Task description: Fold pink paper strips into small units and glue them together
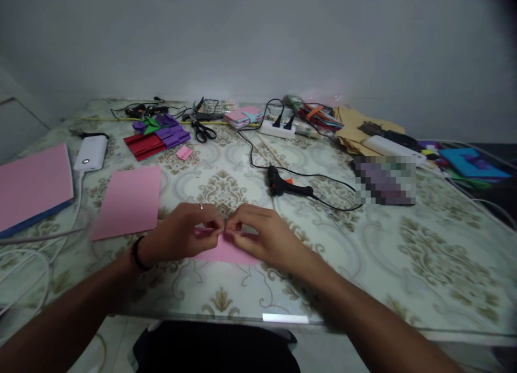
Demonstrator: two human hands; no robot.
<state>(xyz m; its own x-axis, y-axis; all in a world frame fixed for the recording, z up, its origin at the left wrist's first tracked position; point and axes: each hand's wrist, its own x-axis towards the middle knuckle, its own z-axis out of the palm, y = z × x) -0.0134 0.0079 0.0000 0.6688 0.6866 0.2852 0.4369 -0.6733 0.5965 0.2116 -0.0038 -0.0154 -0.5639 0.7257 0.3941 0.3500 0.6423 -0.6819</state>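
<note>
A piece of pink paper (228, 253) lies near the front of the table, under both of my hands. My left hand (189, 230) pinches its far edge, thumb against curled fingers; a ring and a dark wristband show on that side. Right beside it, my right hand (262, 233) pinches the same edge, and the fingertips of both hands almost meet. Parts of the paper are hidden behind the fingers. Another pink sheet (128, 201) lies flat to the left of my left hand.
A black glue gun (288, 184) with its cord rests beyond my right hand. Further back are scissors (202, 131), folded purple paper (173, 135), red paper (144, 146) and a white power strip (277, 128). At left sit a white power bank (91, 152) and a pink paper stack (34, 187).
</note>
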